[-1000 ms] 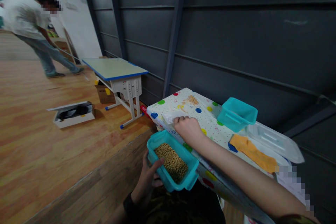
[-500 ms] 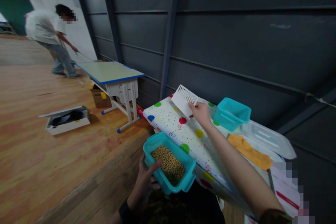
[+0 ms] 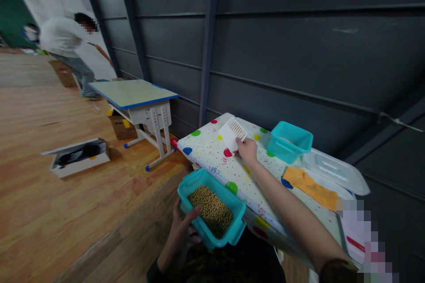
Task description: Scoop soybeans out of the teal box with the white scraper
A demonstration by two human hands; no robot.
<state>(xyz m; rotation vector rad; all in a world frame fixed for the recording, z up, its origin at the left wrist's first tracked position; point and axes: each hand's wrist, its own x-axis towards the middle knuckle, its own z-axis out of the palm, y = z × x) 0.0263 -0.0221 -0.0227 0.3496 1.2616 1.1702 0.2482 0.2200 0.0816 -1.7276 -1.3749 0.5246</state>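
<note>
My left hand [image 3: 184,223] grips the near side of a teal plastic container [image 3: 235,225], its thumb over the rim. Round tan beans [image 3: 210,205] fill the bottom, with some green ones at the near end. The container is held in front of the table's edge, in front of my body. My right hand [image 3: 246,148] reaches across the table, fingers closed on a flat white slotted scoop [image 3: 229,136] with a comb-like row of slots. The scoop is low over the spotted tablecloth; whether it touches cannot be made out.
On the spotted table [image 3: 206,146] stand a second teal container [image 3: 288,143], a clear lid [image 3: 338,170] and an orange cloth [image 3: 312,188]. A dark panelled wall [image 3: 282,66] runs behind. Leftward are a desk [image 3: 136,93], an open white box [image 3: 81,161] and a bending person [image 3: 64,40].
My right hand has lowered the slotted scoop closer to the tablecloth. The left hand still holds the bean container in nearly the same place. The view has shifted slightly.
</note>
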